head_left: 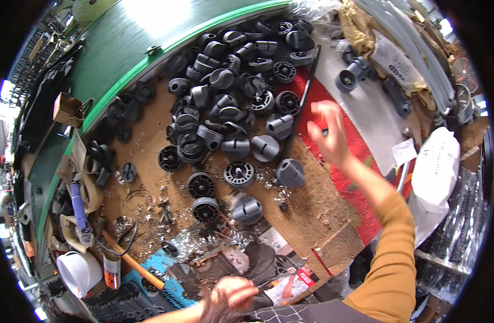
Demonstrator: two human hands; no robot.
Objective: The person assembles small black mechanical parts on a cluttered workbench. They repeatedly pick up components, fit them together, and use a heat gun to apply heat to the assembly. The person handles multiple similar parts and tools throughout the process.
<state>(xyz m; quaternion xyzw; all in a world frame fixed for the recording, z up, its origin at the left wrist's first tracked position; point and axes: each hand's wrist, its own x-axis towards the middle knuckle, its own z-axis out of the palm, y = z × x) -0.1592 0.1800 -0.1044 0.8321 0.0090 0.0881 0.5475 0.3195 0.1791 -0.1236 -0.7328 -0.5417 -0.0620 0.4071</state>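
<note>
My right hand [332, 134] is raised over the red cloth [360, 202] at the right of the bench. Its fingers and thumb are apart and curved; a small dark spot shows by the palm, too small to make out. Low at the front edge, my left hand [233, 293] has its fingers stretched out, with nothing visible in them. A large heap of dark grey and black caster wheels [222, 105] covers the middle of the bench. Nearer to me are a caster wheel lying on its side [247, 210], a hooded one [290, 173] and black wheel discs [201, 184].
Loose small metal parts [196, 245] lie at the front beside a wrench [208, 257]. At left are a hammer [134, 261], a blue power screwdriver [79, 207], a white bowl [79, 273] and a can [112, 272]. A green-edged belt [118, 51] runs behind; a white bag [435, 169] stands right.
</note>
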